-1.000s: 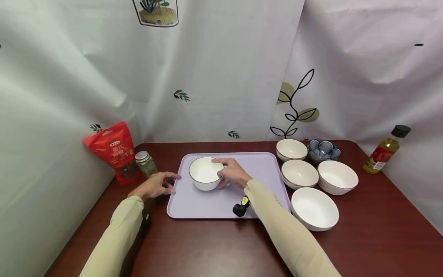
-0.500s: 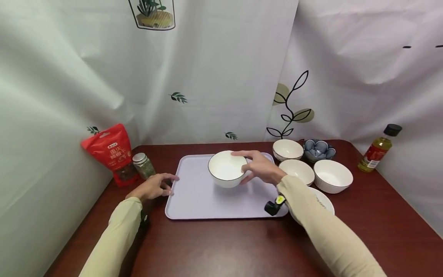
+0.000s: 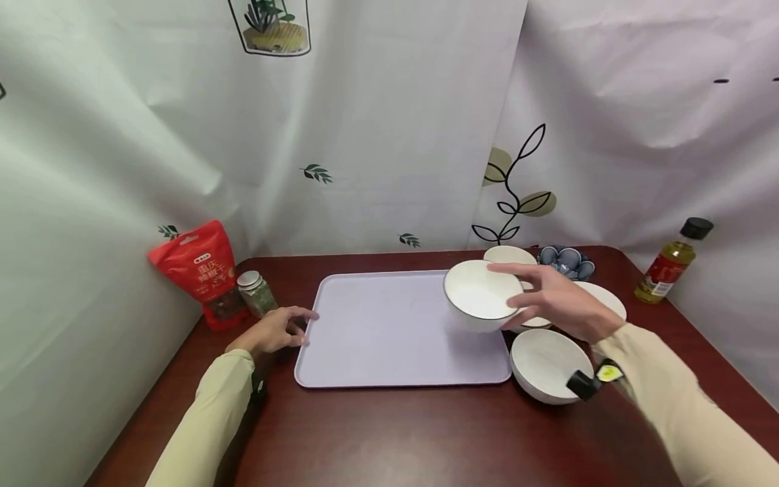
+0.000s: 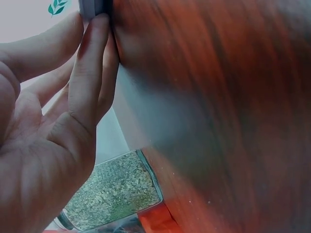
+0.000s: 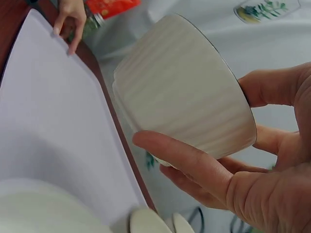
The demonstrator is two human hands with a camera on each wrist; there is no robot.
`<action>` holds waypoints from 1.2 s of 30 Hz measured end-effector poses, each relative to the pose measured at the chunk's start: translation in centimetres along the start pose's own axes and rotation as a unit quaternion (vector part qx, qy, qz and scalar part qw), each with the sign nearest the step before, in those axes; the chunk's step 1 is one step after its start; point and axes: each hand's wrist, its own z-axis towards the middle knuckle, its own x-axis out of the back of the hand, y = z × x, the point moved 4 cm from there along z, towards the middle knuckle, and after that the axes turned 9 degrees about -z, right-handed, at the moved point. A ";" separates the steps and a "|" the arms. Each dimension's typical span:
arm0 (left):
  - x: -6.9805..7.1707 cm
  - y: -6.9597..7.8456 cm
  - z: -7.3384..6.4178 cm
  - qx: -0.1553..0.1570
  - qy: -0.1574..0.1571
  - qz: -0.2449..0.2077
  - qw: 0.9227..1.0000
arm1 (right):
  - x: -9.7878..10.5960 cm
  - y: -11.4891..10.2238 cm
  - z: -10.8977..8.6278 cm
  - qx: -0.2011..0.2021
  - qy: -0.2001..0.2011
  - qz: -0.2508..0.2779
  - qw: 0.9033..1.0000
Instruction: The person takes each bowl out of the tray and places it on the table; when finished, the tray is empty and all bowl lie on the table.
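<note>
A white ribbed bowl [image 3: 481, 297] with a thin dark rim hangs over the right part of the pale lilac tray [image 3: 389, 338]. My right hand [image 3: 556, 301] holds it from its right side, thumb and fingers at the rim and outer wall; the bowl's fluted wall [image 5: 184, 87] fills the middle of the right wrist view. At the tray's left edge, my left hand [image 3: 276, 331] touches the rim with finger and thumb spread apart. In the left wrist view, the left fingertips [image 4: 99, 24] meet the tray's edge.
Right of the tray stand several white bowls, including a front one [image 3: 541, 358] and a back one [image 3: 510, 254]. Near them are a dark blue bowl of small blue-grey pieces [image 3: 567, 260] and an oil bottle [image 3: 672, 264]. A herb jar [image 3: 257, 294] and red pouch [image 3: 203, 270] stand left.
My right hand has lifted the bowl off the tray's left-middle and carried it rightward, now partly in front of the other bowls. The left hand has stayed at the tray's edge.
</note>
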 end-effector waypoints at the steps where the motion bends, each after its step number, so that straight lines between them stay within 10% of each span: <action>1: 0.0 0.0 -0.1 0.000 0.002 0.000 1.000 | 0.5 0.1 -0.6 0.001 0.003 -0.002 1.000; 8: 0.0 0.1 -0.2 0.011 0.006 -0.005 1.000 | 4.7 2.5 -5.3 -0.007 0.047 -0.063 0.997; 29: -0.1 0.1 -0.4 0.011 0.002 -0.016 1.000 | 11.3 13.7 -17.2 0.114 0.029 0.136 0.984; 36: 0.0 0.2 -0.2 0.001 0.001 -0.006 1.000 | 10.5 16.4 -18.2 0.017 0.096 0.049 0.994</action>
